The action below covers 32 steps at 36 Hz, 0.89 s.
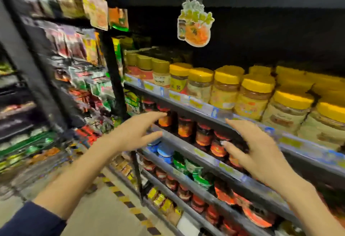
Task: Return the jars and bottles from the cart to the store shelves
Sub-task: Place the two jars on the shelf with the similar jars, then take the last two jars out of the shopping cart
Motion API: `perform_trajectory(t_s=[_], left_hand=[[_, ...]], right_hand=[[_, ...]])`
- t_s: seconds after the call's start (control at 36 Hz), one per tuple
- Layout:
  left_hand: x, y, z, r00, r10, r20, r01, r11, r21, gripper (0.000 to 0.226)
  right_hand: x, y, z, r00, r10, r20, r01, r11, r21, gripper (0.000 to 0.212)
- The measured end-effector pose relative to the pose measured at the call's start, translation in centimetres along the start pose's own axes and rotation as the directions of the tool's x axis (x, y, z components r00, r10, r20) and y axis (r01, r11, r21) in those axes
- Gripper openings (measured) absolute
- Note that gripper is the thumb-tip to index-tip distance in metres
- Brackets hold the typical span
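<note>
No legible text (labels (162, 78) blurred)

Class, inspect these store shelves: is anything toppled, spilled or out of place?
Nothing stands out. The yellow-lidded clear jars and the red-lidded dark jars below stand upright in rows; blur hides finer detail.

Jars (255, 93): yellow lids, cream-and-orange labels.
Dark jars (184, 128): red-orange labels.
Tubs (164, 150): blue lids.
Packets (188, 166): green.
Floor tape (119, 194): yellow-and-black stripes.
Sleeve (31, 220): navy.
Hanging tag (196, 24): orange, pale green.
Post (113, 75): black.

Rows of yellow-lidded jars (250, 97) upright on upper shelf (205, 105); red-labelled dark jars (202, 135) upright on shelf below (186, 149).
</note>
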<state>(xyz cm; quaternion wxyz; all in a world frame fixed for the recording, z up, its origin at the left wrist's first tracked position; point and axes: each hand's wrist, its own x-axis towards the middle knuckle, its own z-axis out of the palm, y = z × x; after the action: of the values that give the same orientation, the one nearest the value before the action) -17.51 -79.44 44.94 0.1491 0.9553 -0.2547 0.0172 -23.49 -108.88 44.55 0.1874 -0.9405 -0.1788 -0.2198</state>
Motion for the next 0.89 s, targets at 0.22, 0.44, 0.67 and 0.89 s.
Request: perform_trajectory(t_s=[0.22,0.44,0.67,0.89], left_hand=[[-14.1,-15.3,0.5,0.881,-0.473,0.004,0.469,0.875,0.117,0.067],[-26.9,-26.8,-2.8,0.660,-0.748,-0.069,0.748,0.645,0.158,0.086],[-34.0,-35.3,-5.3,0.505,-0.854,-0.121,0.846,0.463,0.266,0.071],[-34.8,-44.8,-4.9,0.395,-0.914,-0.096,0.911,0.376,0.170,0.073]], right_hand=[[8.6,-12.4,14.2,0.859,-0.197,0.473,0.161,0.980,0.116,0.069],[16.0,-26.7,26.9,0.699,-0.372,0.611,0.344,0.924,0.169,0.073],[22.4,-39.6,36.3,0.593,-0.545,0.593,0.529,0.819,0.223,0.081],[29.2,-47.9,44.7,0.509,-0.630,0.586,0.624,0.739,0.253,0.074]])
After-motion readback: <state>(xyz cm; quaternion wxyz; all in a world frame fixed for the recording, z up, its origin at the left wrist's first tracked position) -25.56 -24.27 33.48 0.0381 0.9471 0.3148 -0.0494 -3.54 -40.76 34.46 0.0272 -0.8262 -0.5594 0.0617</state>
